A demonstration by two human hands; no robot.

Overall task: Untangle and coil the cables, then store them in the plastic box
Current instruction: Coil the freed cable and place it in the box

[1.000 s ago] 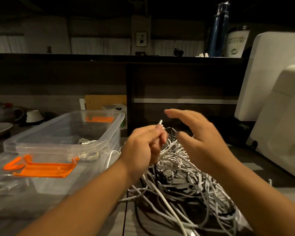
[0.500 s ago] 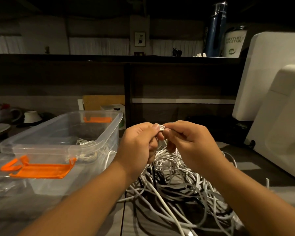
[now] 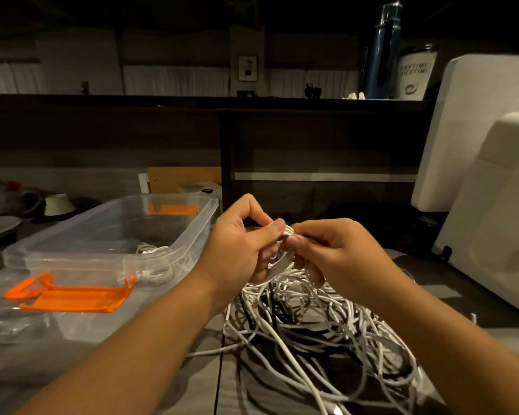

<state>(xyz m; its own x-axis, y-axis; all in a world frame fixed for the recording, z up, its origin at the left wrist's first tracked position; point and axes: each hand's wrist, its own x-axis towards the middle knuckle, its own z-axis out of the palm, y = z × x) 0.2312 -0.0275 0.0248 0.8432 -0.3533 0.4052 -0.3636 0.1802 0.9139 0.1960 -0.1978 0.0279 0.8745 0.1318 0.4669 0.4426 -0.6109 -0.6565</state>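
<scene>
A tangled heap of white and grey cables (image 3: pixel 318 330) lies on the table in front of me. My left hand (image 3: pixel 240 247) and my right hand (image 3: pixel 339 253) meet above the heap, both pinching the end of one white cable (image 3: pixel 288 232) that trails down into the tangle. To the left stands a clear plastic box (image 3: pixel 174 247) with orange latches (image 3: pixel 72 298). A coiled white cable (image 3: pixel 156 259) lies inside it.
A large white device (image 3: pixel 492 175) stands along the right edge. Cups and a plate (image 3: pixel 0 226) sit at the far left. A dark partition (image 3: pixel 312 139) rises behind the table, with a blue bottle (image 3: pixel 382 49) and a cup (image 3: pixel 414 73) on its top ledge.
My right hand, open and apart a second ago, has come in and closed on the cable end held by my left hand. Both hands have shifted slightly.
</scene>
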